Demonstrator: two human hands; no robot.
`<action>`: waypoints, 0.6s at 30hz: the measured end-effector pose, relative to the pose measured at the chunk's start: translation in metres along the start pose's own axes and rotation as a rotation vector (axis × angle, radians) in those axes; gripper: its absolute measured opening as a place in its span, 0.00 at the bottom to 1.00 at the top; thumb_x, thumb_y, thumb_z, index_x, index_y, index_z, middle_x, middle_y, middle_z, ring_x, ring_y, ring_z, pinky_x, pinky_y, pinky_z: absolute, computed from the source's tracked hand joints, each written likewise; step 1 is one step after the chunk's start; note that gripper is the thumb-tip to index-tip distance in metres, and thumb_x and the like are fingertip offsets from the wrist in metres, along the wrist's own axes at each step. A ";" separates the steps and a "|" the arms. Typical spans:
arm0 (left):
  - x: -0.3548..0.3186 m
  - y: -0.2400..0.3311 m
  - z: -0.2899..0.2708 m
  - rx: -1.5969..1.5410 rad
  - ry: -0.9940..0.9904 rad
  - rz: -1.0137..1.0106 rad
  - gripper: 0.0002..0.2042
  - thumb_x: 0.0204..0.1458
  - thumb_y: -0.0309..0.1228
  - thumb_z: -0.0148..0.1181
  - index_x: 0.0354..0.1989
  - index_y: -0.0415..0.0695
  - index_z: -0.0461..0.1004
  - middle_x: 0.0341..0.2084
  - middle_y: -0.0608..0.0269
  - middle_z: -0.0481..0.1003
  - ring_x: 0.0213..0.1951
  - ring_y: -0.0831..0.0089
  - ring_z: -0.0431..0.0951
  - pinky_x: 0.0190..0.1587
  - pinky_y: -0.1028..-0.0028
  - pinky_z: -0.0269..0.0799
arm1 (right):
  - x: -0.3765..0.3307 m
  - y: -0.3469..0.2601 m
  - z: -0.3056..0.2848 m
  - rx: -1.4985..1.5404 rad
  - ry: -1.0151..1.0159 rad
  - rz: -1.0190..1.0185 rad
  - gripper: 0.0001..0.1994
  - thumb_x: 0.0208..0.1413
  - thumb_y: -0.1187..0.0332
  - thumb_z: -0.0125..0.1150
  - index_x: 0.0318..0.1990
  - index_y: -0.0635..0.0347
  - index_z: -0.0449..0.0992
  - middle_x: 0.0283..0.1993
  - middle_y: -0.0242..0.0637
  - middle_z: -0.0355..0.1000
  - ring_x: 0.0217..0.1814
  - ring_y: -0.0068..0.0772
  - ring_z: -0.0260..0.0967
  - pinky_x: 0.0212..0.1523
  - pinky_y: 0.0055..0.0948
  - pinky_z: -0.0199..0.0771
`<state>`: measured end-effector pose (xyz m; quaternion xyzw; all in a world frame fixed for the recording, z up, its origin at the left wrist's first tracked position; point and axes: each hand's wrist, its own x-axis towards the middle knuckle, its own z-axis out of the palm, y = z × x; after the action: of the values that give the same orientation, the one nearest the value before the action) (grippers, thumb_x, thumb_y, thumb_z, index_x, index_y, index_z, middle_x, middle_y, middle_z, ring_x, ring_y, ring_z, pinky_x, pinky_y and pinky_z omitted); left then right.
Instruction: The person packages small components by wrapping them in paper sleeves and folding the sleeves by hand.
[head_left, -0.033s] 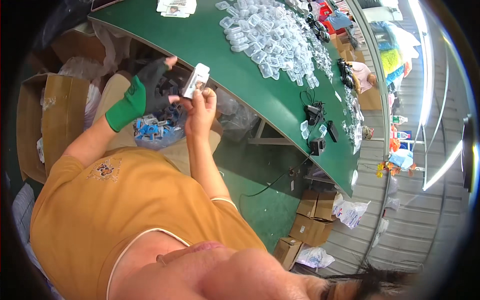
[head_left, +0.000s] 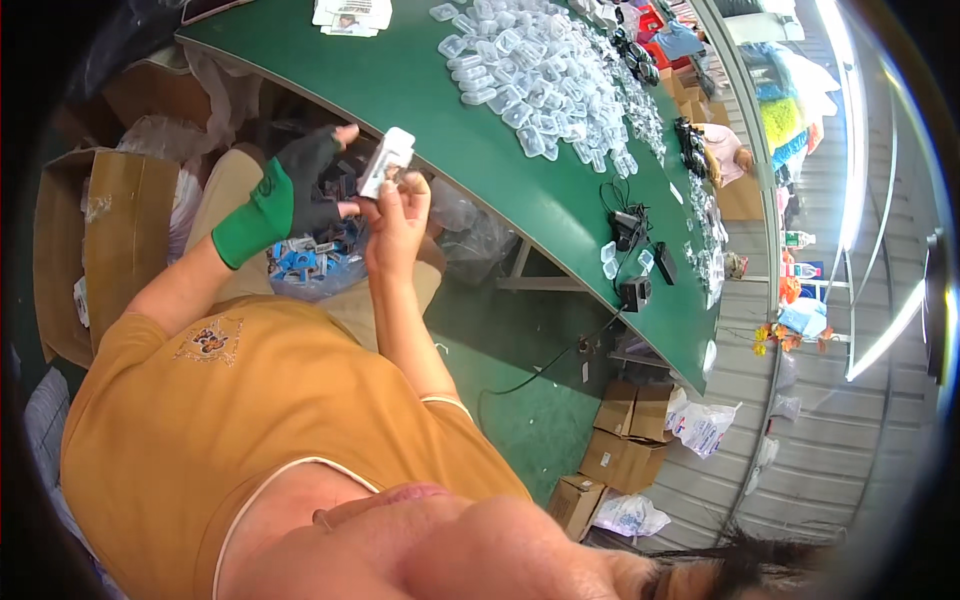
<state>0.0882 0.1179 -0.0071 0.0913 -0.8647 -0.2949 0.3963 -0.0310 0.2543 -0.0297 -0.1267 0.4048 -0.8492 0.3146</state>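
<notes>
My right hand (head_left: 398, 222) is bare and pinches a small white printed carton (head_left: 385, 168) between thumb and fingers, just off the near edge of the green table (head_left: 440, 130). The carton is tilted, with a flap at its upper end. To its left is my left hand (head_left: 300, 178), in a green and black glove with bare fingertips. Its fingers are spread, and no held item shows in it. Below the hands, a clear plastic bag of small blue and white packets (head_left: 305, 258) lies at my lap.
A heap of clear plastic cases (head_left: 530, 85) covers the table's far middle. White cartons (head_left: 352, 14) lie at its far left. Black devices with cables (head_left: 630, 230) sit toward the right. Cardboard boxes stand at left (head_left: 125, 215) and on the floor at right (head_left: 625, 455).
My right hand and the carton have shifted slightly left. The gloved left hand has moved slightly, its fingers still apart.
</notes>
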 end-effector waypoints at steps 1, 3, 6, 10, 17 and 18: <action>-0.005 0.004 -0.001 -0.042 -0.065 0.009 0.44 0.41 0.36 0.77 0.70 0.42 0.62 0.62 0.48 0.70 0.61 0.49 0.72 0.63 0.57 0.68 | -0.005 0.001 0.006 -0.043 -0.063 -0.023 0.25 0.65 0.78 0.56 0.67 0.57 0.59 0.52 0.40 0.69 0.47 0.31 0.75 0.40 0.29 0.84; -0.001 0.007 0.000 -0.186 -0.155 -0.101 0.42 0.42 0.34 0.76 0.68 0.41 0.63 0.59 0.48 0.73 0.58 0.53 0.76 0.60 0.61 0.72 | -0.008 0.005 0.002 -0.232 -0.234 -0.111 0.31 0.64 0.80 0.56 0.73 0.58 0.54 0.50 0.37 0.69 0.50 0.27 0.72 0.41 0.29 0.84; -0.006 -0.002 -0.004 -0.232 -0.229 -0.175 0.40 0.42 0.31 0.75 0.67 0.41 0.64 0.56 0.51 0.75 0.55 0.58 0.78 0.57 0.63 0.74 | -0.008 0.000 -0.002 -0.358 -0.319 -0.118 0.29 0.64 0.81 0.57 0.71 0.60 0.59 0.51 0.36 0.69 0.52 0.24 0.71 0.45 0.29 0.82; -0.006 0.001 0.000 -0.344 -0.260 -0.179 0.35 0.43 0.31 0.74 0.62 0.41 0.66 0.48 0.51 0.76 0.46 0.55 0.80 0.49 0.61 0.77 | -0.003 0.002 -0.013 -0.357 -0.389 -0.061 0.24 0.62 0.80 0.60 0.65 0.65 0.66 0.48 0.31 0.69 0.49 0.21 0.70 0.50 0.22 0.73; -0.014 -0.001 0.022 -0.361 -0.287 -0.313 0.33 0.45 0.31 0.71 0.61 0.43 0.65 0.53 0.48 0.74 0.51 0.49 0.79 0.51 0.60 0.76 | -0.013 -0.010 0.014 -0.778 -0.318 -0.376 0.15 0.62 0.79 0.57 0.57 0.66 0.73 0.43 0.31 0.67 0.41 0.21 0.67 0.44 0.23 0.70; -0.017 0.001 0.023 -0.317 -0.248 -0.300 0.34 0.45 0.30 0.70 0.63 0.44 0.64 0.54 0.48 0.74 0.53 0.48 0.78 0.52 0.59 0.76 | -0.012 -0.013 0.015 -0.752 -0.341 -0.341 0.14 0.63 0.79 0.56 0.56 0.66 0.73 0.43 0.32 0.67 0.40 0.22 0.67 0.44 0.23 0.70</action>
<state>0.0829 0.1354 -0.0291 0.1185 -0.8264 -0.4914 0.2481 -0.0201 0.2593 -0.0101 -0.4353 0.6012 -0.6496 0.1646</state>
